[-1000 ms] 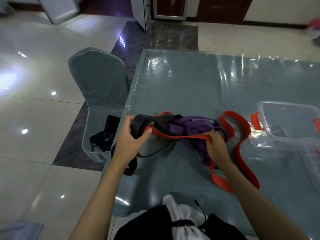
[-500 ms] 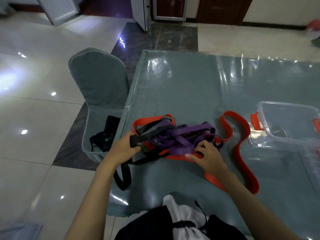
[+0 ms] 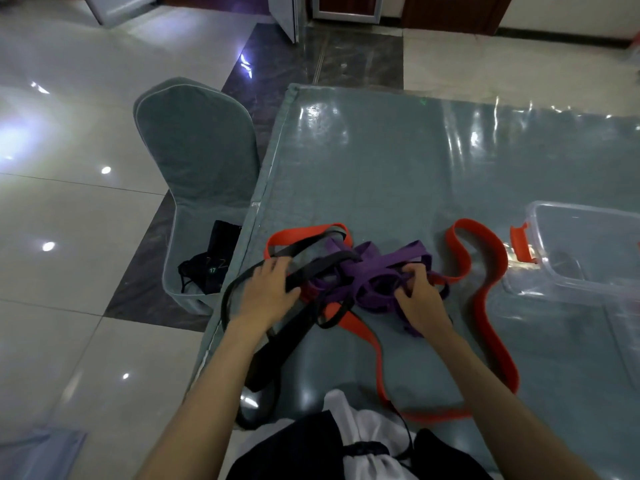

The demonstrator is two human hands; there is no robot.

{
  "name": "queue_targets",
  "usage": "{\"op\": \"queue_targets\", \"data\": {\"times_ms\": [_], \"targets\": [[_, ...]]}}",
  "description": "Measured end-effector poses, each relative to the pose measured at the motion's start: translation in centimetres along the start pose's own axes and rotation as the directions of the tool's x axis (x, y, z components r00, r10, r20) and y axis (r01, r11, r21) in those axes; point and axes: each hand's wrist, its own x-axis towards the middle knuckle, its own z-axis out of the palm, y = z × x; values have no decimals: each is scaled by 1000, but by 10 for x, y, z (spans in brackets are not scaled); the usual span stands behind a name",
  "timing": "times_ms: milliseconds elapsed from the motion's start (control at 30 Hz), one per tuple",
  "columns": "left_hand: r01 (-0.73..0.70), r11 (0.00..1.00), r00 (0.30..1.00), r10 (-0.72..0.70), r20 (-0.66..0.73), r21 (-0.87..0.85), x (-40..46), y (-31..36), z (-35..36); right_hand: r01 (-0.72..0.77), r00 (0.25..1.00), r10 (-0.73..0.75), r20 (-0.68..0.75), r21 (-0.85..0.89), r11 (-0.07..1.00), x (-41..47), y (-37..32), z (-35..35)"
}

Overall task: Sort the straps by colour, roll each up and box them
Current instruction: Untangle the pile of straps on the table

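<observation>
Straps lie tangled at the table's (image 3: pixel 398 161) near edge, left hand (image 3: pixel 263 292) with fingers curled over the black strap (image 3: pixel 311 268), right hand (image 3: pixel 420 299) pinching into the purple strap (image 3: pixel 381 268); best draw black slowly leftward while pinning purple, so the red strap (image 3: pixel 485 299) isn't dragged along.

clear box (image 3: pixel 585 251) cut by right edge | black strap (image 3: pixel 277 344) part-hidden under left hand (image 3: pixel 265 294)
</observation>
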Motion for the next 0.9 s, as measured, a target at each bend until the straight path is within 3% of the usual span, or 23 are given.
{"op": "queue_targets", "data": {"times_ms": [67,233,367,433,500,567,633,700,767,900], "targets": [[-98,993,995,99,15,-59,25,17,9,72,992,-72,99,4,997,-3,4,-1],[-147,974,981,166,98,-173,72,36,37,143,961,-129,244,-41,989,-12,6,-11],[-94,889,996,85,-42,-448,87,31,36,246,802,-55,595,-245,938,-12,-11,-33],[-95,814,995,62,-76,-572,94,30,29,300,858,-113,501,-312,901,-10,-34,-36],[-106,769,994,81,-68,-630,99,31,20,333,928,-265,262,-264,905,-5,-66,-31],[-100,756,993,113,-22,-647,102,33,13,427,904,-414,108,-159,890,2,-96,-15],[-106,760,990,144,8,-641,105,36,9,453,890,-412,194,-277,848,12,-113,7],[-111,780,988,152,14,-615,107,37,8,341,924,-183,337,-503,794,19,-115,33],[-108,812,990,141,14,-573,108,35,10,289,932,-61,357,-631,720,22,-108,53],[-144,904,989,117,-92,-404,110,27,14,373,909,-113,401,-664,648,16,-86,77]]}}
